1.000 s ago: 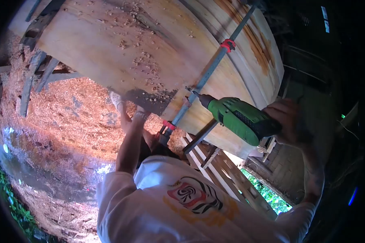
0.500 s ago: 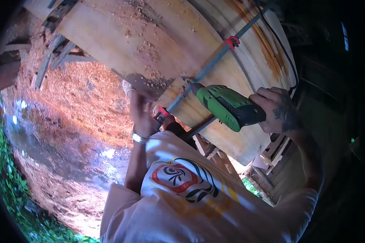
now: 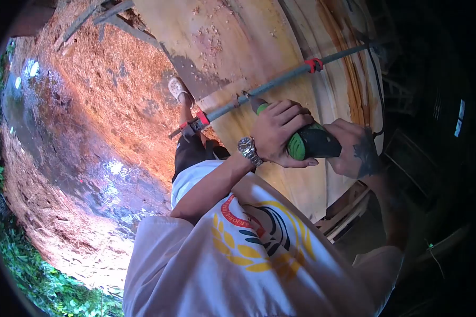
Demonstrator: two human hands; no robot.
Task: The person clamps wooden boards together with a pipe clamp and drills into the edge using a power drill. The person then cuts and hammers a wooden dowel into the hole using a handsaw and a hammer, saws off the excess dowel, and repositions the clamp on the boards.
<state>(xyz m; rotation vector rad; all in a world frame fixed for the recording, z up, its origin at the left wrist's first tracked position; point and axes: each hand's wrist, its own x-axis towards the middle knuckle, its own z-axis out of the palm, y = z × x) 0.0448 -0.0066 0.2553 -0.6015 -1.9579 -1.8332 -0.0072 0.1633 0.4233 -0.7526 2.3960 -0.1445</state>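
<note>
A green and black power drill [image 3: 325, 146] lies over the wooden boards [image 3: 230, 129], its front end at a blue-grey pipe clamp [image 3: 280, 80] with red fittings. My right hand [image 3: 349, 149] is closed around the rear of the drill. My left hand [image 3: 280, 132], with a metal watch at the wrist, wraps over the drill's front body. The drill's tip meets the boards beside the pipe, too small to make out clearly. Part of the drill is hidden under my left fingers.
Wood shavings [image 3: 209, 39] lie on the far board. A dark cable [image 3: 380, 87] runs along the right edge of the boards. Sawdust-covered ground [image 3: 121, 95] and a wet patch [image 3: 63, 137] spread to the left. Loose timber [image 3: 349, 211] is below the boards' near end.
My left hand has come from beside the clamp's near end onto the drill body and gripped it. My right hand keeps its hold. The camera view has shifted.
</note>
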